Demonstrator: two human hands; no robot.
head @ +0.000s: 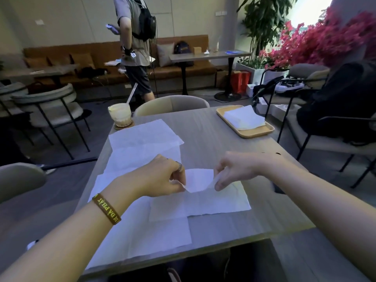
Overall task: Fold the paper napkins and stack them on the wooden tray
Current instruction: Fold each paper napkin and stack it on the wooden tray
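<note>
Your left hand and your right hand are both over the near middle of the table, and each pinches one end of the same paper napkin. Your left thumb and fingers are curled tight on its left corner, and your right thumb and forefinger nip its right edge. The part you hold is lifted off the surface as a raised flap between your hands, while the rest of that sheet lies flat on the table below them. To your left, more unfolded napkins are spread out and overlap each other, running from near the far left corner down to the near edge, and your left forearm crosses above them. The wooden tray sits at the far right corner of the table, well apart from your hands, with a stack of folded napkins lying on it. A glass of pale drink with a straw stands on a coaster at the far left corner, just beside the farthest sheet. You wear a brown wristband on your left wrist and a ring on that hand.
</note>
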